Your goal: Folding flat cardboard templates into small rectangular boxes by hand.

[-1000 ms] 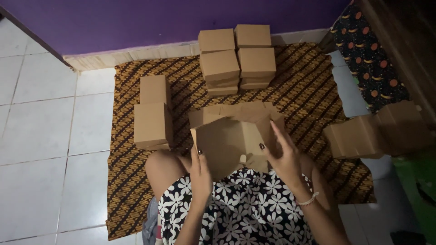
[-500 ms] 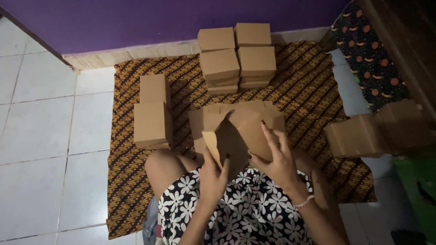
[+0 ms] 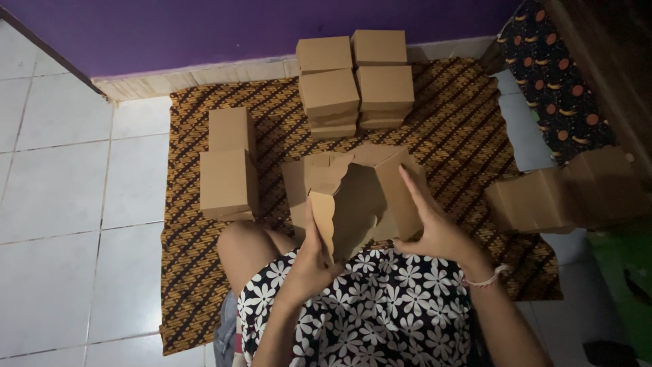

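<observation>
From the head camera, looking down at your lap: your left hand (image 3: 309,255) is closed on the scalloped flap edge of a half-folded brown cardboard box (image 3: 360,197), fingers pinching the panel upright. Your right hand (image 3: 435,228) presses flat and open-fingered against the box's right wall, bracing rather than gripping. The box sits just past your knees, over the flowered dress (image 3: 367,306), its walls raised but its top still open and flaps loose.

As for progress, I'd judge plenty is done: a cluster of closed boxes (image 3: 356,85) stands stacked near the purple wall (image 3: 238,27), and two more closed boxes (image 3: 227,166) lie to your left on the patterned mat (image 3: 462,136). A heap of unfolded flat blanks (image 3: 564,194) waits at your right, so more remains, and the one in your hands is only partly shaped
</observation>
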